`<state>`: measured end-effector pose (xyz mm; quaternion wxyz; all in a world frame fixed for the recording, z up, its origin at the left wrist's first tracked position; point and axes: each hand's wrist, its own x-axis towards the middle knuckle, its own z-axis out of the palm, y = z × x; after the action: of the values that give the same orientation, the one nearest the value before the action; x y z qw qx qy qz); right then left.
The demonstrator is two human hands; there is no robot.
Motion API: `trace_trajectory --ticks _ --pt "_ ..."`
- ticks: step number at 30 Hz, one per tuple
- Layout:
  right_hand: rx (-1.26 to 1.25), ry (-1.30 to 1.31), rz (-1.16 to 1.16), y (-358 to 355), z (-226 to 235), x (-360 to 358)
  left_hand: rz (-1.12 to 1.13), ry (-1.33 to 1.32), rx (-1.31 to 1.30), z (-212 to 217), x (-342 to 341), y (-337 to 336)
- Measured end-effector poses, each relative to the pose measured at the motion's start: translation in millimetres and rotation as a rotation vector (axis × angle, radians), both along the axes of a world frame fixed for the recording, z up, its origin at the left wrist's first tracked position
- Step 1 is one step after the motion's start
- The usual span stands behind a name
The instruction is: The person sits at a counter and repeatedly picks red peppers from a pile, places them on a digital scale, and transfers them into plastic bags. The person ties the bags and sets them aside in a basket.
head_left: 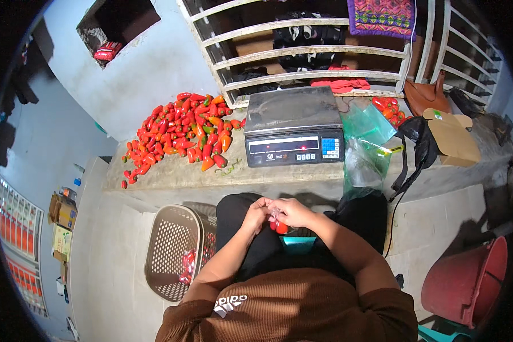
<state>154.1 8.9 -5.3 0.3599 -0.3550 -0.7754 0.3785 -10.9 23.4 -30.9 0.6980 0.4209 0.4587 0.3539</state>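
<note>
Over my lap, my left hand [257,214] and my right hand [294,213] meet, fingers pinched at the gathered neck of a small clear plastic bag of red peppers [279,227]. The bag hangs below my fingers, and its top is partly hidden by them. Ahead on the concrete ledge [211,178] sits a grey digital scale [293,108] with a bare weighing plate. Left of it spreads a loose heap of red and orange peppers [179,134]. To the scale's right lie green and clear plastic bags [365,154].
On the floor at my left stands a beige slatted basket [161,251] with some bagged red peppers [188,265]. A cardboard box [459,142], a black strapped bag [420,145] and more bagged peppers [389,109] rest at the ledge's right. A red bucket [453,279] lies tilted at right.
</note>
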Motion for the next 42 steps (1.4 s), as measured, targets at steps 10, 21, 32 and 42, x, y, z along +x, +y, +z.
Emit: trace_trajectory --ticks 10,21,32,42 --pt "0.233 -0.154 -0.04 -21 27 -7 0.052 -0.179 -0.33 23 7 -22" --pt "0.229 0.115 -0.098 -90 85 7 -0.377 -0.081 -0.132 85 8 -63" --pt "0.116 0.028 -0.057 -80 57 1 -0.37 -0.381 -0.356 33 -12 -65" --pt "0.281 0.154 -0.135 -95 109 -2 -0.314 -0.271 -0.021 112 -10 -74"
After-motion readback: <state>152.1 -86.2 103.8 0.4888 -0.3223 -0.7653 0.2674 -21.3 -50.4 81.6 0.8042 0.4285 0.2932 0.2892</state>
